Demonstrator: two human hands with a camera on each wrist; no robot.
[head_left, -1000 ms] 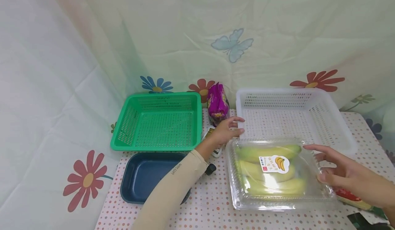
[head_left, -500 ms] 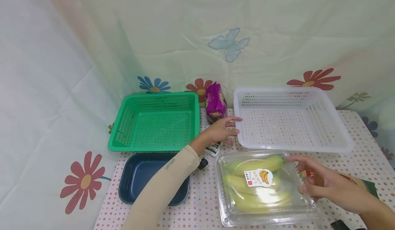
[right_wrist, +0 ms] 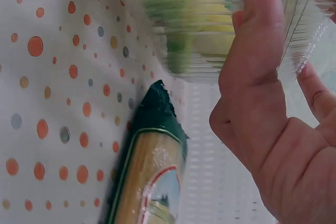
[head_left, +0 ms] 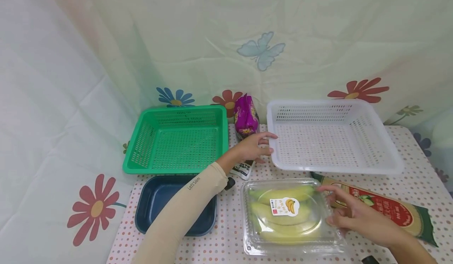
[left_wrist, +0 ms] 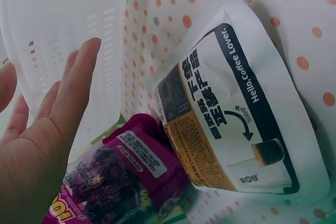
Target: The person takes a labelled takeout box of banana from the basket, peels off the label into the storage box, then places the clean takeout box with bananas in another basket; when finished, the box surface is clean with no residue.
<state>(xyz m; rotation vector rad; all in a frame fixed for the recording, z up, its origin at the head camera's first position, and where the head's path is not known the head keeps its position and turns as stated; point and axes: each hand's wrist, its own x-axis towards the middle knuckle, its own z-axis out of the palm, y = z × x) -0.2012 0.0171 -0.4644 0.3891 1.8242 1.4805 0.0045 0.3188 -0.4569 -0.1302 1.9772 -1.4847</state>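
Note:
My left hand (head_left: 252,148) reaches to the left rim of the white basket (head_left: 318,146), its fingers loosely extended and fingertips right at the rim. Below that hand lies a white coffee pouch (left_wrist: 226,119), partly hidden by it in the head view. My right hand (head_left: 366,218) grips the right edge of a clear plastic clamshell box (head_left: 288,207), thumb and fingers around its side. Yellow-green bananas (head_left: 283,195) show through the lid, which carries a banana sticker. Beside the right hand lies a bag of pasta (head_left: 396,211) with a red label and green ends.
Back left stands a green basket (head_left: 187,150), with a dark blue tray (head_left: 162,201) in front, partly covered by my left sleeve (head_left: 187,209). A purple snack bag (head_left: 245,116) stands between the baskets. A small black object (head_left: 230,183) shows beside the sleeve.
My right hand has moved the box of bananas left and toward me, away from the front of the white basket. The pasta bag is now uncovered. The left hand stays at the basket's rim.

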